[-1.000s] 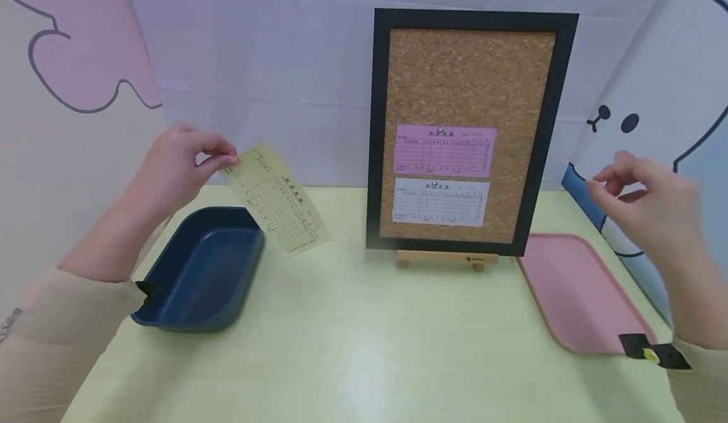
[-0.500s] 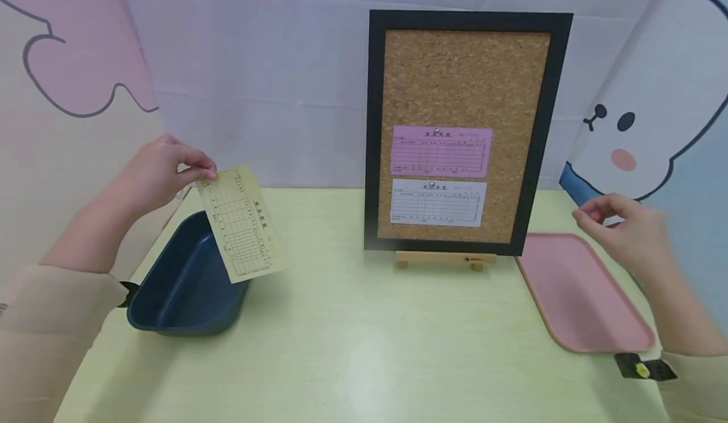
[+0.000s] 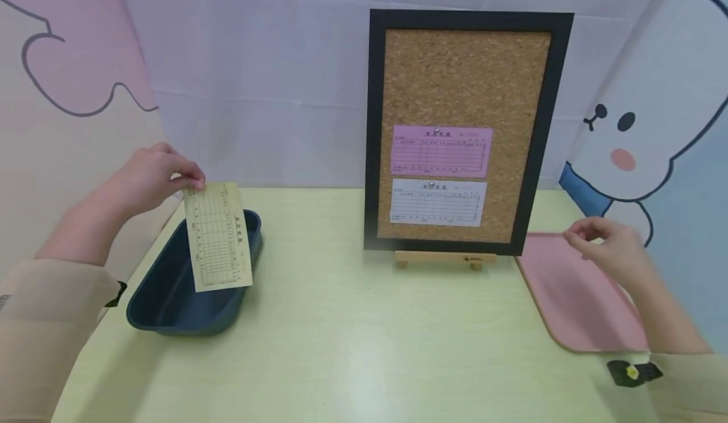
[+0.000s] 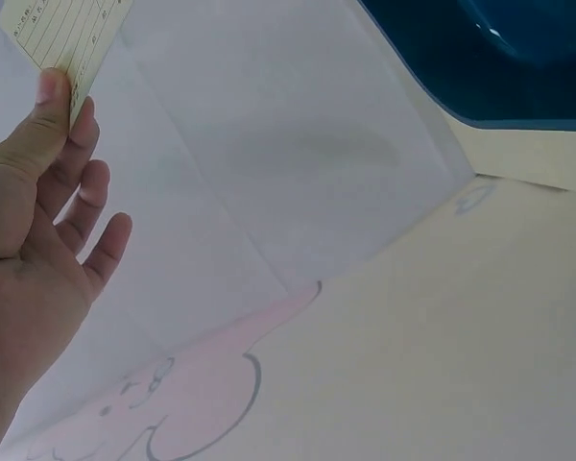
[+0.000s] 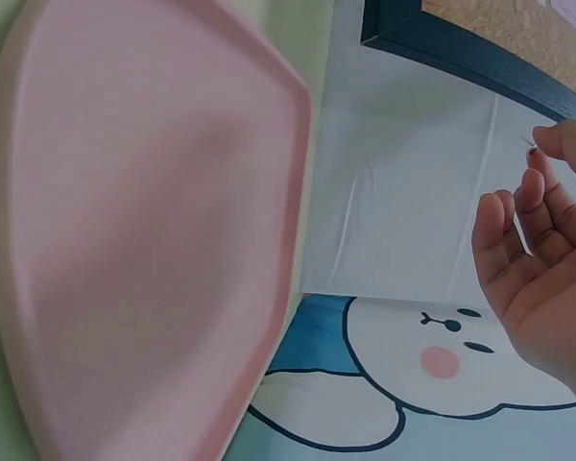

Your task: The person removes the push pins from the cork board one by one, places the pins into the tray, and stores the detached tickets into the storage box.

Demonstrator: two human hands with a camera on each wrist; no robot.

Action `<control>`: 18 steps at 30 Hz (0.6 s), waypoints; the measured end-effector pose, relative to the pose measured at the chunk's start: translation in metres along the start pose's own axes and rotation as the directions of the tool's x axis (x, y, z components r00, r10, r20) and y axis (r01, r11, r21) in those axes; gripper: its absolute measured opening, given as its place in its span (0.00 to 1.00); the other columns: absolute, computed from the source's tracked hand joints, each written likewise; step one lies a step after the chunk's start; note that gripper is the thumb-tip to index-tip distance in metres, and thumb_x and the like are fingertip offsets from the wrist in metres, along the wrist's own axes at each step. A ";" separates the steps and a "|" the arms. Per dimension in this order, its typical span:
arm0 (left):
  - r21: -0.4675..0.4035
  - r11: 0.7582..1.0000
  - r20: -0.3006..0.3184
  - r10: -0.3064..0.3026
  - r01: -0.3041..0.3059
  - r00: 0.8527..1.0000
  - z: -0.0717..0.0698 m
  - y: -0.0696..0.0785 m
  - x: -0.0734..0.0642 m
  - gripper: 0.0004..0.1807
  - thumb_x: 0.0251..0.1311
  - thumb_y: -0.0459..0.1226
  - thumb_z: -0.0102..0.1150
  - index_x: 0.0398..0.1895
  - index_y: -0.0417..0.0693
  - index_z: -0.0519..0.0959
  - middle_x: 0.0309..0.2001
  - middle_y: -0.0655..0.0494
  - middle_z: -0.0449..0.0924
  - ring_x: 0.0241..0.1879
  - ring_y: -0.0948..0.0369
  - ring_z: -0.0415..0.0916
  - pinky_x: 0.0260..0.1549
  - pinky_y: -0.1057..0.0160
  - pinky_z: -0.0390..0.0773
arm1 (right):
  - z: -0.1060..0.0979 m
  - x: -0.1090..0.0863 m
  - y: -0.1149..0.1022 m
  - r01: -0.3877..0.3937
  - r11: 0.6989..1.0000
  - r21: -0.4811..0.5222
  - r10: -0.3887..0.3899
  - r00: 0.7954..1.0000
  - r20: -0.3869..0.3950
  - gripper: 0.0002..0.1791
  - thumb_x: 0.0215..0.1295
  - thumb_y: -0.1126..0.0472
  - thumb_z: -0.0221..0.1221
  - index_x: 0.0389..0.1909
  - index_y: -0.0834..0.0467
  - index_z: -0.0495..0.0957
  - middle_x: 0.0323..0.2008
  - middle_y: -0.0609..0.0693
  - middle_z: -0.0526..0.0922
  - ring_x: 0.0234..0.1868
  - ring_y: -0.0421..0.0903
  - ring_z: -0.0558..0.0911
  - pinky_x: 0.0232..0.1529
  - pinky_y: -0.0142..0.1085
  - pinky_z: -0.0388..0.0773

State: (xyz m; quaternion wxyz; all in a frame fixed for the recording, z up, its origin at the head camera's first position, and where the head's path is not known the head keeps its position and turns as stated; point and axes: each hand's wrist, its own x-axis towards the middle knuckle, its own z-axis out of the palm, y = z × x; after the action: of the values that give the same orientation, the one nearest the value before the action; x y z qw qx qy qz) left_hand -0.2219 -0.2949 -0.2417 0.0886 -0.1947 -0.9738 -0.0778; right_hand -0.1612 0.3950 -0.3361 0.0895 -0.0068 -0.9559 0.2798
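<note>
My left hand (image 3: 156, 179) pinches a yellow receipt slip (image 3: 218, 236) by its top left corner. The slip hangs almost upright over the dark blue bin (image 3: 190, 312) and overlaps it in the head view. In the left wrist view the thumb and forefinger hold a corner of the slip (image 4: 67, 34), the other fingers loosely bent. Over the pink tray (image 3: 574, 296), my right hand (image 3: 611, 252) pinches a pushpin (image 5: 528, 142); only its thin needle and tip show between the fingertips in the right wrist view.
A black-framed cork board (image 3: 466, 75) stands on a wooden easel (image 3: 446, 258) at the back. Pinned low on it are a pink slip (image 3: 440, 151) and, beneath, a white slip (image 3: 438, 203). Cloth backdrops (image 3: 261, 75) enclose the pale table (image 3: 364, 334).
My left hand has moved left and down, bringing the yellow receipt slip over the blue bin and swinging it more upright. My right hand has lowered and shifted left over the pink tray.
</note>
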 end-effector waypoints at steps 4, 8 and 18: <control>0.042 0.999 0.015 0.027 -0.028 1.000 0.004 -0.006 0.000 0.08 0.49 0.26 0.66 0.32 0.45 0.84 0.31 0.51 0.78 0.38 0.51 0.62 0.39 0.50 0.62 | 0.006 0.004 0.008 -0.011 1.000 0.001 0.010 0.999 0.050 0.20 0.65 0.47 0.56 0.42 0.62 0.75 0.32 0.55 0.77 0.26 0.37 0.74 0.24 0.29 0.75; 0.075 0.996 0.049 0.045 -0.048 0.998 0.010 -0.011 0.000 0.07 0.49 0.28 0.67 0.31 0.48 0.84 0.31 0.53 0.79 0.39 0.51 0.64 0.44 0.45 0.58 | 0.010 0.008 0.015 -0.017 1.000 -0.002 0.017 0.997 0.076 0.22 0.65 0.46 0.56 0.42 0.63 0.75 0.33 0.56 0.77 0.24 0.40 0.76 0.24 0.31 0.75; 0.120 0.991 0.183 0.029 -0.052 0.983 0.035 -0.021 -0.002 0.07 0.53 0.31 0.65 0.26 0.54 0.78 0.27 0.59 0.73 0.38 0.52 0.65 0.45 0.45 0.59 | 0.020 0.013 0.040 -0.044 0.999 0.028 0.038 0.983 0.181 0.22 0.68 0.50 0.54 0.44 0.68 0.73 0.33 0.58 0.81 0.24 0.40 0.76 0.27 0.31 0.77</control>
State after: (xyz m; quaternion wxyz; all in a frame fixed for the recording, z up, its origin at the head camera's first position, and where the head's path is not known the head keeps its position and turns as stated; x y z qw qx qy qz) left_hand -0.2337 -0.3085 -0.2784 0.0134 -0.2148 -0.9766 0.0028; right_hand -0.1785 0.4188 -0.3715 -0.0034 0.0004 -0.9552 0.2961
